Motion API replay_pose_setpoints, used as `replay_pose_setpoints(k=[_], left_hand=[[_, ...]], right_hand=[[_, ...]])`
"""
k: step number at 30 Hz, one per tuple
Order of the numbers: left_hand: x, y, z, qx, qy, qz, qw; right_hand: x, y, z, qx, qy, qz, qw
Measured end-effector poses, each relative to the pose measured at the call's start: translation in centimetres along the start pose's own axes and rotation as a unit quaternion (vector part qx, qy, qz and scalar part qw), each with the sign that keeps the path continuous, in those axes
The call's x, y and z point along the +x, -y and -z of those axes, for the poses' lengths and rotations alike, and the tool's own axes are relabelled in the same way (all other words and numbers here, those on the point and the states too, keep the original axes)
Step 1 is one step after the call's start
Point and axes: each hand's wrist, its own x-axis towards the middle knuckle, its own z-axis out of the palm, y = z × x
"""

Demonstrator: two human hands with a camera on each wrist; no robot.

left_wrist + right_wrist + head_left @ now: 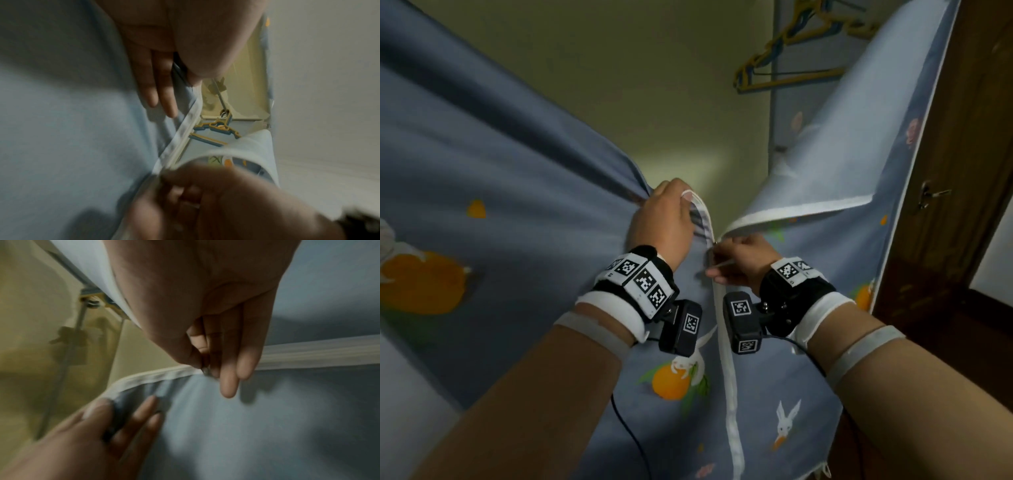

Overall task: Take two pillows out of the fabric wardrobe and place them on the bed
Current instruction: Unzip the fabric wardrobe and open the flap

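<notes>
The fabric wardrobe (500, 164) stands right in front of the person, its blue printed cover partly unzipped. The left hand (664, 219) pinches the white-taped edge of the left flap (698, 205), just above the zipper pull (715, 244). The right hand (743, 260) grips that pull between thumb and fingers, where the two flaps meet. Hangers (787, 54) hang inside the gap. No pillows show.

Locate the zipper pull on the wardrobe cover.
In the head view, the zipper pull sits centre frame, pinched by the right hand, just below the left hand.
</notes>
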Motion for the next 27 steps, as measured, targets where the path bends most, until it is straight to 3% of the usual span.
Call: replay_pose_setpoints(k=[3, 6, 9, 13, 18, 27], left_hand=[[-1.9, 0.2, -0.7, 0.045, 0.024, -0.008, 0.999], [-5.2, 0.1, -3.2, 0.089, 0.152, -0.065, 0.982], [-9.1, 0.9, -6.9, 0.127, 0.312, -0.065, 0.939], [-14.2, 4.3, -11.8, 0.223, 0.413, -0.042, 0.882], [-20.8, 8.0, -17.1, 0.225, 0.491, 0.026, 0.841], [-35.2, 11.4, -26.3, 0.203, 0.507, 0.091, 0.833]], right_hand=[[0.5, -4.8, 0.1, 0.003, 0.008, -0.057, 0.998], [1.0, -10.0, 0.3, 0.035, -0.019, -0.086, 0.995], [1.2, -15.0, 0.9, 0.049, -0.045, -0.106, 0.992], [1.0, -21.8, 2.6, 0.026, -0.045, -0.146, 0.988], [0.3, -31.4, 4.6, -0.039, -0.037, -0.211, 0.976], [-0.4, -49.2, 7.4, -0.124, -0.023, -0.321, 0.939]])
